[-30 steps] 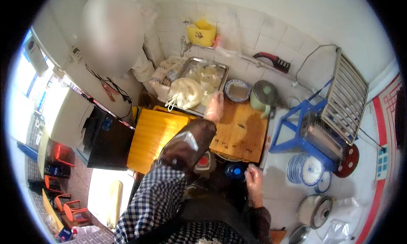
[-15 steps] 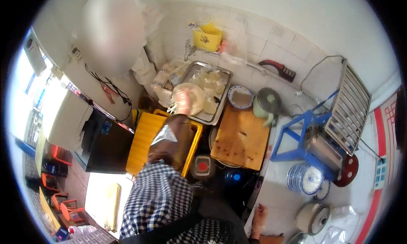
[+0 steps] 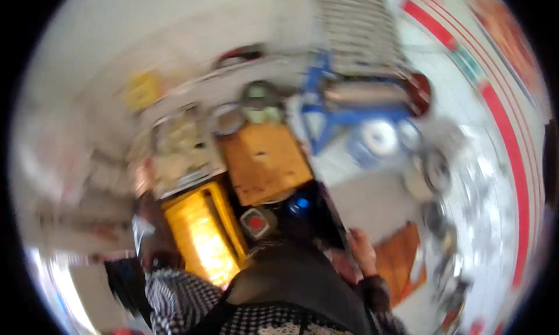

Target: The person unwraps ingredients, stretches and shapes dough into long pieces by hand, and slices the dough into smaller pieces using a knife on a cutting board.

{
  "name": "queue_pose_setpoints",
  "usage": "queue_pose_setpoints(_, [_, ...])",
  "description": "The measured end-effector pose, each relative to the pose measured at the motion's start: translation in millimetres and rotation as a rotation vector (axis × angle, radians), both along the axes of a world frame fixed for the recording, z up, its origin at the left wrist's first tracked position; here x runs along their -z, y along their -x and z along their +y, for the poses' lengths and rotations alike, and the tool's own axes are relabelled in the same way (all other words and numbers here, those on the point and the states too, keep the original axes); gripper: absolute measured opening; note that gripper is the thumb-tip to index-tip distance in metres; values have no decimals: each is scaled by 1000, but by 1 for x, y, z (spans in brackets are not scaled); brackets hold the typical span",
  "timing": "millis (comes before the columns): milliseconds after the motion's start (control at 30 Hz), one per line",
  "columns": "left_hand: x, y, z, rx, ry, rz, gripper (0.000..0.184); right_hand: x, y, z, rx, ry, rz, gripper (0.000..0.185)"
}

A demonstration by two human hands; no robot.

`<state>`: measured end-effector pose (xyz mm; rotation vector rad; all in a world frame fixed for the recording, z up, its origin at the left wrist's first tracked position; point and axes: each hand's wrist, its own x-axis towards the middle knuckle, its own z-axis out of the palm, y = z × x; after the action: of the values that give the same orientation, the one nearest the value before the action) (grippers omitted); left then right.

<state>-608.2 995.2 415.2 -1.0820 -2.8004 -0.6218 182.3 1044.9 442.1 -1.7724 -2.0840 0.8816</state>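
Head view, blurred throughout: one left hand [image 3: 144, 176], at the left side of a metal tray [image 3: 191, 179] of pale items; contact and finger state cannot be told. One right hand [image 3: 362, 252], low at the near edge of the pale worktop [image 3: 364, 201], just beside a brown board [image 3: 399, 268] that lies flat; its fingers look bent, but whether it grips anything cannot be told. One yellow crate [image 3: 201, 233], in front of the tray. One wooden slab [image 3: 265, 160], right of the tray, with a small dish [image 3: 227, 119] and a green lidded pot [image 3: 261, 102] at its far edge. One blue frame [image 3: 314, 128], farther right; near it, blue-and-white plates [image 3: 375, 140]. One pale pot [image 3: 428, 175], beyond the brown board.
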Motion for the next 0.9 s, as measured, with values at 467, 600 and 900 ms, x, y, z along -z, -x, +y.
queue_pose_setpoints(467, [-151, -382, 20, 373, -522, -784, 43, 132, -343, -141, 1045, 135, -599, 39])
queue_pose_setpoints(600, [-126, -543, 27, 666, -465, -1024, 59, 125, -388, -158, 721, 99, -720, 54])
queue_pose_setpoints(900, [-81, -921, 41, 1424, 315, -1070, 21, 149, -401, -307, 938, 157, -96, 57])
